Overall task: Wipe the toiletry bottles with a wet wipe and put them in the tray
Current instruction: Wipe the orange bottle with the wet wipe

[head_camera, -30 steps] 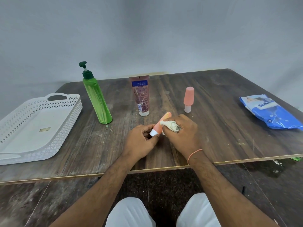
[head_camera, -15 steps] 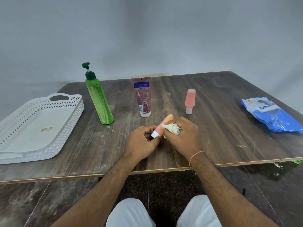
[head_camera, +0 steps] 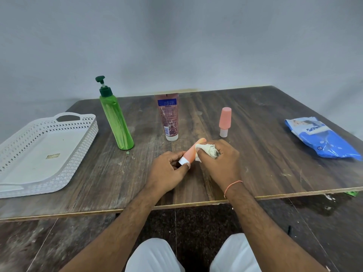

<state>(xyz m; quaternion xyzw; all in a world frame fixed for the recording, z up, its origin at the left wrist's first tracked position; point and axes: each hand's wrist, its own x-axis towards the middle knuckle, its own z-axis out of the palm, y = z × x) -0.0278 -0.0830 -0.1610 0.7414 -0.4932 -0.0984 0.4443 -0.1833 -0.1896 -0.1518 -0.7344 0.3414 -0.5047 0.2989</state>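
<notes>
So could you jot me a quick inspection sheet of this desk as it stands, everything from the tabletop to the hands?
Surface: worn dark wooden table, scuffed and speckled.
Job's things: small orange tube held over the table; wet wipe bunched against it; green pump bottle, pink tube and orange capped bottle upright on the table; white perforated tray at the left with no bottles in it.
Clutter: blue wipes packet at the right.
Grippers: left hand pinches the tube's white cap end; right hand grips the wipe.
Cables: nothing seen.
Surroundings: plain grey wall; dark floor below.
</notes>
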